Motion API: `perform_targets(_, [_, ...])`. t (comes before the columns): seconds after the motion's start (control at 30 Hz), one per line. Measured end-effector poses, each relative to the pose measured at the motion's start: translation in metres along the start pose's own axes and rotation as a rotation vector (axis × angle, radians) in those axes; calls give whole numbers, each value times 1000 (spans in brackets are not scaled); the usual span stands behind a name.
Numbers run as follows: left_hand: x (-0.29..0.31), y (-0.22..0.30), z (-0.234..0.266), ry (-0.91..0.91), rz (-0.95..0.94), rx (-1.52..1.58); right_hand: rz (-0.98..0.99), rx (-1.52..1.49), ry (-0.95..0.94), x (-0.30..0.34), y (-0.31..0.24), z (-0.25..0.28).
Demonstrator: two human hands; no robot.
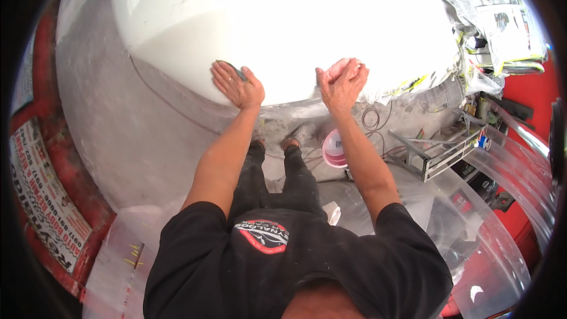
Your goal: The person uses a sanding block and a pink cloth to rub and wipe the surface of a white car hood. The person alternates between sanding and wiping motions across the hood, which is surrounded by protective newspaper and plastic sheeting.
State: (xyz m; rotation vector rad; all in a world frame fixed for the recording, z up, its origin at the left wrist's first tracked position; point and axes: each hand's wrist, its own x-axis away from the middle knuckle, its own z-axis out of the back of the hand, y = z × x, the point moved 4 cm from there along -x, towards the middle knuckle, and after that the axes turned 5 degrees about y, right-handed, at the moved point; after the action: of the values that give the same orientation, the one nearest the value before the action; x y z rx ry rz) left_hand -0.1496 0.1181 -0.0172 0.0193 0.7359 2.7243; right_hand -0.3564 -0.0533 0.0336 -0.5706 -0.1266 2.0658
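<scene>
A large, glossy white car body panel (266, 29) curves in front of me. My left hand (236, 85) lies nearly flat on its near edge, pressing a thin dark grey-green sheet of sandpaper (241, 74). Most of that sheet is hidden under my palm and fingers. Farther right on the same panel, my right hand (344, 88) is curled over a pale pink, wadded cloth (338, 69). Its fingers cover much of the cloth, so its full shape is hidden.
Newspaper masking (502, 23) covers the panel's right side. A pink bucket (335, 149) stands on the floor by my feet, near a coiled thin hose (371, 119). A metal frame stand (437, 150) and clear plastic sheeting (466, 230) are at right. A red banner wall (50, 201) is at left.
</scene>
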Motion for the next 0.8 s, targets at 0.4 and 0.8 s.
perform_targets(0.4, [2, 2, 0, 36, -5, 21, 1, 161, 119, -47, 68, -18])
perform_targets(0.8, [0, -8, -13, 60, -11, -16, 134, -151, 112, -28, 120, 29])
